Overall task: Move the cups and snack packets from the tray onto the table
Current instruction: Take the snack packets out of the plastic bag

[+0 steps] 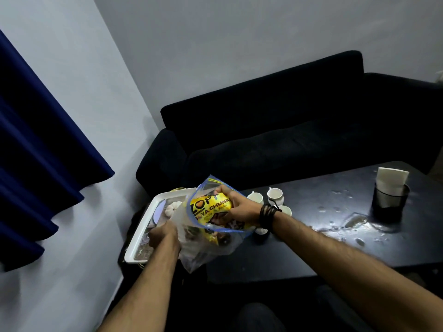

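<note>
A clear zip bag [203,248] with a blue seal is held up between the white tray [141,236] and the dark table [311,248]. My right hand [236,207] reaches into its mouth and grips a yellow snack packet [208,206]. My left hand [164,236] holds the bag's lower left side, over the tray. More packets show dimly through the plastic. Three white cups [275,195] stand on the table just beyond my right wrist. A pale round object [173,207] lies in the tray.
A dark sofa [287,130] runs behind the table. A black holder with white napkins [391,190] stands at the table's far right. Wet patches [354,221] glisten on the tabletop. A blue curtain [36,152] hangs at left against the white wall.
</note>
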The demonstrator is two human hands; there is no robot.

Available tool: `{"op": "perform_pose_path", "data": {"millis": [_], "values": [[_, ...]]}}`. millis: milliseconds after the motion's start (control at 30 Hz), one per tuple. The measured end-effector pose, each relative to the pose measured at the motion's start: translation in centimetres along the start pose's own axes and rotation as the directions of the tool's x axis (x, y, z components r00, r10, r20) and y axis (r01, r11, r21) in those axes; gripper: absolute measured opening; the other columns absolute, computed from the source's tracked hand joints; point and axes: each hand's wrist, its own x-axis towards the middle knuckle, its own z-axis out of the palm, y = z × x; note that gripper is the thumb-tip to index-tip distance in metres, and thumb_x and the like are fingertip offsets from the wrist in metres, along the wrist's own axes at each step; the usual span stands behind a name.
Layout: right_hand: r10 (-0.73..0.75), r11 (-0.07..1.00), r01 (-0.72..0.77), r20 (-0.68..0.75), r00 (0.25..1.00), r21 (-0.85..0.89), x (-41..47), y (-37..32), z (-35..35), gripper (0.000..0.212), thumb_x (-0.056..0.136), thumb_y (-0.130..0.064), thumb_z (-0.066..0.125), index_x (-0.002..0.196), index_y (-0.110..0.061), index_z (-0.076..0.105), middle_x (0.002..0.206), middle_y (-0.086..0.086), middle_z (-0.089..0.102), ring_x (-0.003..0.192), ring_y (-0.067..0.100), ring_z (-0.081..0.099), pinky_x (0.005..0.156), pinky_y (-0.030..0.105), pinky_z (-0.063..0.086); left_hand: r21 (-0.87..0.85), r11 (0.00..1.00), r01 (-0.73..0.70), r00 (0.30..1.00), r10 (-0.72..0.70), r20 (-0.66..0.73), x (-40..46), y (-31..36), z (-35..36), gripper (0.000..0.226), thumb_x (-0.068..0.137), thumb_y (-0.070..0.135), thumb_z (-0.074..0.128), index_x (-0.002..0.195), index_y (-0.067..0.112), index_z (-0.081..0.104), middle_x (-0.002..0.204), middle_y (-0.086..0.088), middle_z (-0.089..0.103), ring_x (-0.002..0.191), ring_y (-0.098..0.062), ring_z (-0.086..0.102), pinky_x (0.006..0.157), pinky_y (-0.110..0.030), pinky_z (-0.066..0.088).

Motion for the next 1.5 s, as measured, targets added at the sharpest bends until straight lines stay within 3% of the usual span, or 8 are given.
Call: {"op": "perform_pose_path", "data": {"millis": [133,300,500,667,933,1100,1333,1500], "values": [[-0.053,0.986,0.06,-0.048,0.997,0.156,0.2,-0.2,-0.2,0.058,0.079,0.022,0.062,0.117,-0.015,0.038,0.111,0.009,0.053,0.103,0.031,0.06,0.091,0.056,0.051,0.12,0.989,-0.085,0.995,0.079,0.056,1.1,-0.4,0.0,0.05,0.085,0.013,0.063,0.127,-0.013,0.052,0.129,-0.03,0.058,0.118,-0.043,0.058,0.098,-0.048,0.05],[-0.121,0.99,0.133,-0.211,0.97,0.044,0.9,0.7,-1.0,0.052,0.079,0.02,0.062,0.118,-0.006,0.038,0.103,0.003,0.052,0.084,0.001,0.061,0.068,0.014,0.053,-0.003,0.999,-0.045,0.951,0.044,0.307,0.0,0.0,0.7,0.049,0.094,0.022,0.056,0.133,-0.006,0.049,0.115,-0.028,0.062,0.104,-0.038,0.061,0.087,-0.041,0.051],[-0.124,0.991,0.115,-0.145,0.982,-0.067,2.5,0.4,-2.0,0.052,0.083,0.029,0.043,0.12,-0.006,0.033,0.103,0.005,0.045,0.075,-0.004,0.053,0.066,0.008,0.044,-0.206,0.909,0.362,0.226,0.129,0.966,-2.6,-2.3,1.8,0.085,0.084,0.075,0.043,0.14,0.01,0.05,0.142,-0.022,0.052,0.132,-0.042,0.047,0.107,-0.059,0.037],[-0.081,0.991,0.07,-0.091,0.993,-0.115,3.3,0.5,-2.4,0.045,0.087,0.009,0.063,0.123,-0.002,0.038,0.1,0.002,0.05,0.083,0.009,0.051,0.07,0.012,0.048,-0.248,0.896,0.369,0.2,0.184,0.962,-1.9,-3.7,2.0,0.053,0.093,0.047,0.047,0.118,0.006,0.07,0.118,-0.02,0.069,0.108,-0.036,0.066,0.09,-0.048,0.053],[-0.116,0.954,0.208,-0.375,0.92,0.215,3.0,1.0,-3.8,0.056,0.073,0.006,0.078,0.107,-0.023,0.045,0.094,0.002,0.061,0.081,0.013,0.062,0.068,0.028,0.057,-0.291,0.867,0.404,0.385,0.128,0.914,1.9,-4.0,0.9,0.044,0.099,0.025,0.032,0.105,0.004,0.07,0.094,-0.018,0.075,0.086,-0.032,0.073,0.085,-0.055,0.056],[0.041,0.674,0.369,-0.53,0.847,0.64,3.9,2.5,-4.4,0.059,0.078,0.013,0.068,0.121,-0.019,0.046,0.108,0.008,0.067,0.097,0.022,0.068,0.081,0.044,0.059,-0.251,0.891,0.379,0.53,0.013,0.848,3.8,-4.4,0.2,0.047,0.1,0.022,0.033,0.097,0.001,0.074,0.078,-0.016,0.076,0.069,-0.029,0.073,0.058,-0.041,0.061],[0.07,0.504,0.518,-0.631,0.773,0.691,5.3,2.9,-3.9,0.07,0.075,0.003,0.073,0.136,-0.013,0.041,0.11,0.006,0.07,0.097,0.02,0.071,0.077,0.037,0.059,-0.09,0.994,-0.057,0.941,0.084,0.327,5.4,-3.0,0.3,0.01,0.082,0.01,0.062,0.08,0.0,0.064,0.061,-0.012,0.059,0.032,-0.013,0.049,0.031,-0.017,0.036],[0.064,0.669,0.431,-0.624,0.778,0.606,6.9,2.5,-3.9,0.06,0.077,0.01,0.07,0.122,-0.021,0.044,0.101,0.0,0.071,0.087,0.011,0.072,0.071,0.032,0.06,-0.233,0.972,-0.029,0.97,0.084,0.227,8.1,-3.9,-1.7,0.02,0.085,0.012,0.062,0.067,0.007,0.056,0.049,-0.007,0.056,0.022,-0.009,0.045,0.026,-0.02,0.041]]}}
